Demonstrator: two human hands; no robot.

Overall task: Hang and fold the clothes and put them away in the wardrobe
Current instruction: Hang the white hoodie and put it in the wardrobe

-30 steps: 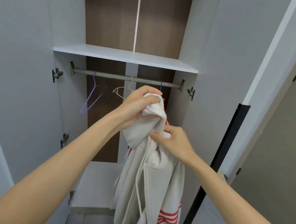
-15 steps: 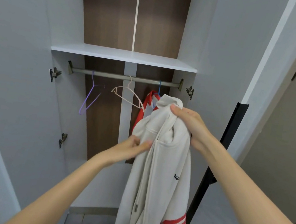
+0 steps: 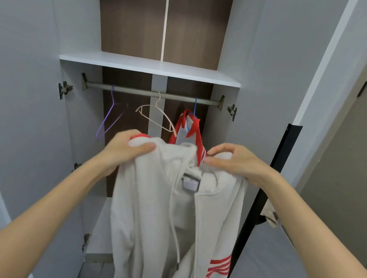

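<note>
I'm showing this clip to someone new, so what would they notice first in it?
A cream hoodie with red stripes fills the centre, held up by its top edge in the left hand and the right hand. Behind it, the wardrobe rail carries a bare purple hanger at the left, a bare beige hanger in the middle and a red and white top at the right.

Mid-frame, a rail (image 3: 151,93) runs under a white shelf (image 3: 150,66). A purple hanger (image 3: 109,117), a beige hanger (image 3: 155,116) and a red-trimmed garment (image 3: 188,130) hang from it.
</note>
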